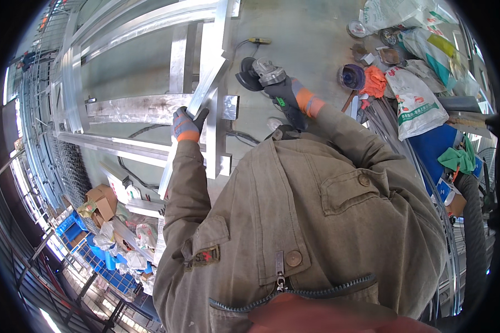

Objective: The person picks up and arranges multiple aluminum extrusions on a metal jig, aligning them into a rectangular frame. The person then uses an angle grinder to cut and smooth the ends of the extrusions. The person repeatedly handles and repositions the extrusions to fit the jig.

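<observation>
My left hand (186, 125), in a grey glove with an orange cuff, is closed around a slim silver metal bar (206, 83). The bar slants across a frame of silver metal tubes (150, 28). To the right of the frame, my right hand (286, 95), gloved alike, grips an angle grinder (269, 72). The grinder's dark disc (249, 74) points left toward the bar, with a gap between them. Whether the disc is spinning cannot be made out. Part of the grinder's black body shows below my right hand.
A yellow-black tool or connector (259, 40) with a cable lies beyond the grinder. At right are a purple-rimmed container (351, 76), an orange cloth (374, 81) and white bags (414, 102). Cables (244, 136) run beneath the frame. A cardboard box (101, 202) stands lower left.
</observation>
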{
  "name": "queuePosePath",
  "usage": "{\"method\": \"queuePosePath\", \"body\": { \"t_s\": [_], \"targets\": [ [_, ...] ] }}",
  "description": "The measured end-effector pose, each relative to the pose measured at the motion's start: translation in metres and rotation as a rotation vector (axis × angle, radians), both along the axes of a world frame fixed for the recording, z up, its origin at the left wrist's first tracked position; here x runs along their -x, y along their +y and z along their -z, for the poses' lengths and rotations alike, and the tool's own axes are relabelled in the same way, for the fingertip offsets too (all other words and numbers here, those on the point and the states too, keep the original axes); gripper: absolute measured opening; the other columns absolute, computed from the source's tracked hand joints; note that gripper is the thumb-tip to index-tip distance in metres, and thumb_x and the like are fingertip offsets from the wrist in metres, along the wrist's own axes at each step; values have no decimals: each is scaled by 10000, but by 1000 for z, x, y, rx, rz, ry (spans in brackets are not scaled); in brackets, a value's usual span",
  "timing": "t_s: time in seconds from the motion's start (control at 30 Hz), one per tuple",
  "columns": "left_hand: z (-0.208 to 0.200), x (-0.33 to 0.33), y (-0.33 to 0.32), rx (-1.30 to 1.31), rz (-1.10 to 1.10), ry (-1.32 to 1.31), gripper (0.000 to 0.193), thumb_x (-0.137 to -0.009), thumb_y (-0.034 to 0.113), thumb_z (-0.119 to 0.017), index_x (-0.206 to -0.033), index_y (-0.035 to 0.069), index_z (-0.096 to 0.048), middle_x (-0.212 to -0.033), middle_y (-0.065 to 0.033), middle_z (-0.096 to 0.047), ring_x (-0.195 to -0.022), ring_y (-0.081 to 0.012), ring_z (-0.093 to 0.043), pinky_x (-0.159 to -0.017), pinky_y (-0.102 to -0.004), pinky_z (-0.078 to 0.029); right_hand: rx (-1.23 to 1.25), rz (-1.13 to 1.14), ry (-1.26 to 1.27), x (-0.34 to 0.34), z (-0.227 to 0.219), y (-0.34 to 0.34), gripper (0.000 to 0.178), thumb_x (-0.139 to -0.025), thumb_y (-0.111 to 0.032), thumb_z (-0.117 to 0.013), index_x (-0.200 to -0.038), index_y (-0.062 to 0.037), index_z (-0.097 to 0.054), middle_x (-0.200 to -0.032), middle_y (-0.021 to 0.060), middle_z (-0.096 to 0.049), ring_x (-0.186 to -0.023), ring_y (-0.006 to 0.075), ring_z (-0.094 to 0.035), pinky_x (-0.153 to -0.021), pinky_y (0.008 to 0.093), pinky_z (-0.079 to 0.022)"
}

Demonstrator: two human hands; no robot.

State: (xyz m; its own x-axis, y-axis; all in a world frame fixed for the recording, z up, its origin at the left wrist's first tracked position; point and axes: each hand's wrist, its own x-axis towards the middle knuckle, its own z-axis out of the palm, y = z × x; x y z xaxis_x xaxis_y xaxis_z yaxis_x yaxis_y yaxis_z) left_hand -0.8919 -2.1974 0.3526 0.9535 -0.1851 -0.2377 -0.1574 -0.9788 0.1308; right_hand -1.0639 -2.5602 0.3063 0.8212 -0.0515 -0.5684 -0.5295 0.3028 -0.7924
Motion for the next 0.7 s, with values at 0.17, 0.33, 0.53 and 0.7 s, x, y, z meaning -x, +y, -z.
{"method": "queuePosePath", "body": {
  "t_s": [0.17, 0.33, 0.53, 0.7],
  "targets": [
    [0, 3, -10, 19, -7, -32, 900, -779, 698, -919, -1329, 19, -706, -1322, -225, -707, -1246, -435, -671, -1067, -520, -547, 45, -54, -13, -30, 3, 15, 312, -942, -350, -864, -1039, -73, -756, -888, 29, -715, -778, 144, -658, -713, 344, -541],
    [5, 8, -11, -1, 9, -116, 785, -827, 704, -879, -1263, 70, -723, -1261, -201, -712, -1204, -437, -678, -1021, -551, -555, 103, -66, -35, -41, -2, 18, 328, -946, -353, -859, -1044, -58, -753, -874, 32, -714, -773, 146, -665, -707, 355, -551],
    [10, 11, -8, -12, 53, -183, 754, -849, 707, -859, -1236, 72, -729, -1219, -199, -723, -1166, -445, -693, -993, -554, -565, 81, -88, -50, -48, 0, 19, 330, -953, -351, -861, -1066, -58, -761, -899, 37, -725, -759, 146, -667, -688, 349, -550],
    [16, 6, -1, -11, 58, -183, 745, -851, 706, -860, -1222, 73, -730, -1208, -202, -721, -1150, -447, -695, -985, -555, -566, -182, 74, 94, -50, 9, 16, 329, -967, -323, -867, -1156, -70, -772, -921, 47, -739, -761, 150, -685, -658, 329, -551]
  ]
}}
